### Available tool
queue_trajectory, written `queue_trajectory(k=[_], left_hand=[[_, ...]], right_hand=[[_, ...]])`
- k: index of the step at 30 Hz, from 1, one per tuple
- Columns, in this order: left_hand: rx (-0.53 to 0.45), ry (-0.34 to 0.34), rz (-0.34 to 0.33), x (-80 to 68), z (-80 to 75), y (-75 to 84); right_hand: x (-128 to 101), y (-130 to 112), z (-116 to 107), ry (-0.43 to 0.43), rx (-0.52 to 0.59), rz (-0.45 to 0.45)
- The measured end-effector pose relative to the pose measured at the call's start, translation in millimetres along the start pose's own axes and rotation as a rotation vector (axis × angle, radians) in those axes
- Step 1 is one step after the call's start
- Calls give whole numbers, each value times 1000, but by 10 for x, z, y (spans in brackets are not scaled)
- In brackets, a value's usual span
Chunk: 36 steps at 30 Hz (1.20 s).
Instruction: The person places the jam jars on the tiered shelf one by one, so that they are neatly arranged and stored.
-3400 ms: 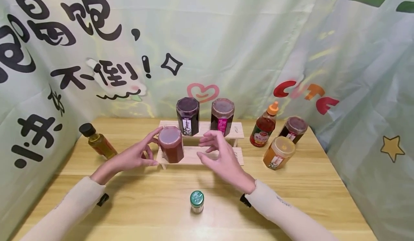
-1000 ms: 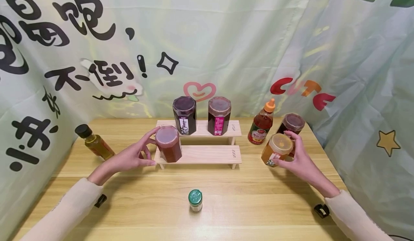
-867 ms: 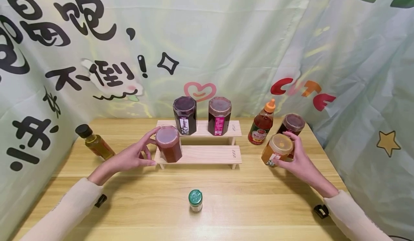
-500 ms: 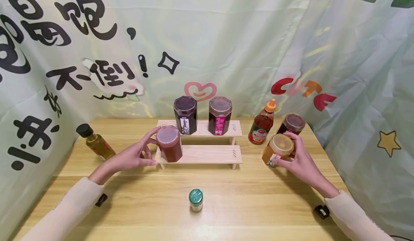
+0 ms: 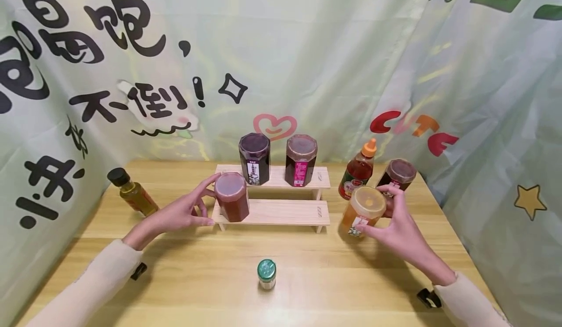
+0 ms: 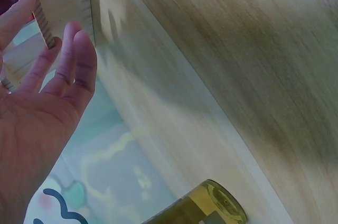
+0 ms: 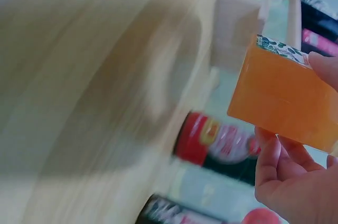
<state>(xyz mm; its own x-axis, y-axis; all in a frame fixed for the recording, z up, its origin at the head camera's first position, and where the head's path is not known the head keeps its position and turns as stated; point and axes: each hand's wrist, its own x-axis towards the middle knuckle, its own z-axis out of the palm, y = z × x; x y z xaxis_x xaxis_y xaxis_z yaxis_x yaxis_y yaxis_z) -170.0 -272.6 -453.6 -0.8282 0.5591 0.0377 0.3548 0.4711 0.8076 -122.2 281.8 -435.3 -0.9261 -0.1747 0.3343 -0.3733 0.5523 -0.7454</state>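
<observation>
My right hand (image 5: 401,234) grips an octagonal jar of orange-yellow contents (image 5: 365,210), thumb on the label side and fingers on the far side. In the right wrist view the jar (image 7: 285,97) appears held above the tabletop. A red-brown jar (image 5: 232,200) stands on the left of the lower step of a wooden two-step rack (image 5: 285,212). Beside it is my left hand (image 5: 184,213), its fingers loosely bent and spread at the rack's left end. In the left wrist view a fingertip of that hand (image 6: 47,102) meets the rack's edge; whether it touches the jar is unclear.
Two dark jars (image 5: 254,160) stand on the upper step. To the right are an orange-capped squeeze bottle (image 5: 357,171) and another dark jar (image 5: 398,173). An oil bottle (image 5: 136,195) is at left, a green-capped shaker (image 5: 267,273) in front. Printed curtains (image 5: 307,73) surround the table.
My right hand moved from near the rack to the orange jar and gripped it, then shifted it left and toward me. My left hand stayed by the red-brown jar.
</observation>
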Motion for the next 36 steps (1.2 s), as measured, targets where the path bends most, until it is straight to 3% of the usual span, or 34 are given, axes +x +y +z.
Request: queue_trajectory(k=[11, 36], left_hand=[[6, -1, -11, -8, 20, -1], [-2, -1, -8, -13, 7, 10]], right_hand=[[93, -320, 272, -43, 56, 35], [386, -749, 1068, -120, 257, -32]])
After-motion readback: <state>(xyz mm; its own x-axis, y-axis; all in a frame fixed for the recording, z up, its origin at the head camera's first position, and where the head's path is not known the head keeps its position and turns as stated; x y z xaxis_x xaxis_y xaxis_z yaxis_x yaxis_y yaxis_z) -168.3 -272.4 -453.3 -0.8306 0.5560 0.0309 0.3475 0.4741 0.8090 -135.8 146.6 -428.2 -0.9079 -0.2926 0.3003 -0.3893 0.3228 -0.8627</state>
